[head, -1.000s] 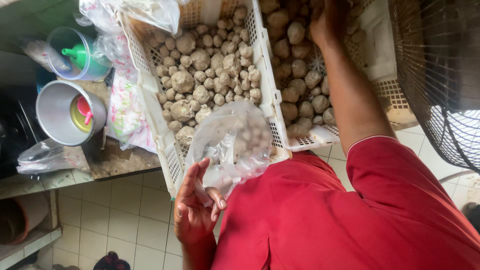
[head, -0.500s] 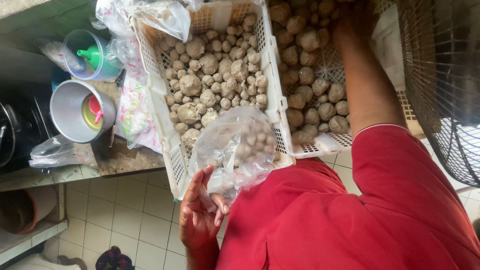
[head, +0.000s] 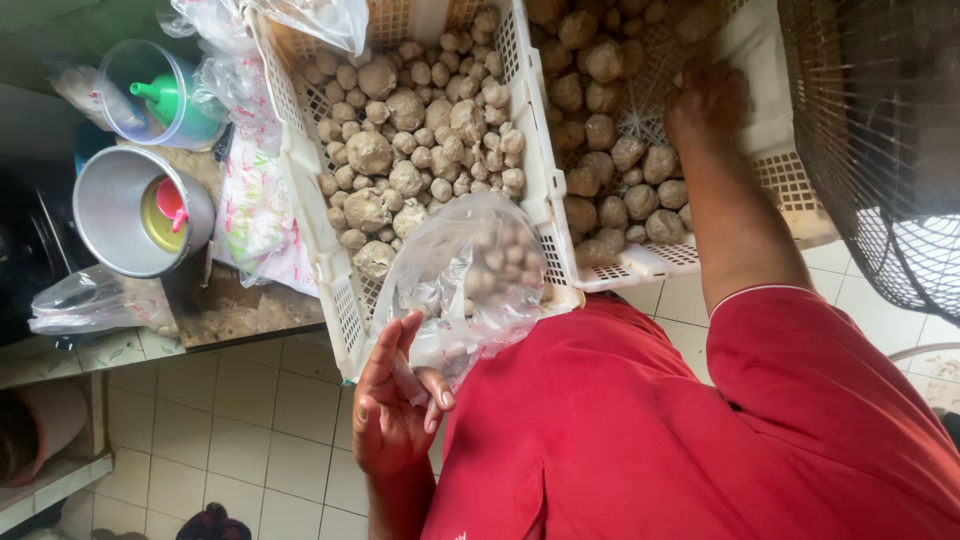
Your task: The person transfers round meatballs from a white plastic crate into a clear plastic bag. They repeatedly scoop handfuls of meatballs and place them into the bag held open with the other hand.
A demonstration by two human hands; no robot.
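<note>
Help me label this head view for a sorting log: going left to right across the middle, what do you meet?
Metal pot → left white basket of brown lumps → clear plastic bag of lumps, held by the left hand → right white basket, with the right hand in it → dark wire mesh.

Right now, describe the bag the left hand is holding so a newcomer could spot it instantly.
Start at the two white slotted crates full of brown lumpy balls. At the near edge of the left one hangs a clear plastic bag, pinched by the fingers of the left hand. Unlike the other plastic bags lying to the left, it holds a handful of the brown balls.
</note>
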